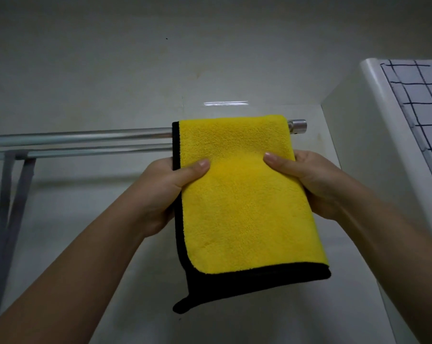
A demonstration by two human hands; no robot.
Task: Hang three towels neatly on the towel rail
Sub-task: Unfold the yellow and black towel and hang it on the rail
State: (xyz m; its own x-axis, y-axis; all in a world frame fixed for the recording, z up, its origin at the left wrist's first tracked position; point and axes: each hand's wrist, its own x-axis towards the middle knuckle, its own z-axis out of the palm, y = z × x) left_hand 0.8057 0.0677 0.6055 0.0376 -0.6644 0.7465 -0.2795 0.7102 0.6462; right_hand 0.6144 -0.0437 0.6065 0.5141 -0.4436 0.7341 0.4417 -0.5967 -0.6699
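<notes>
Yellow towel [244,194] draped over rail [85,136], both hands gripping.

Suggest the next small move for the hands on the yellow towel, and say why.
Probably even up the yellow towel: it drapes over the rail, the left hand and right hand grip its sides, and a dark layer hangs below the yellow front.

Dim light; plain pale wall [110,58] with small glare patch [225,103]; white unit [354,125] at right, black-grid surface [423,95] on top
</notes>
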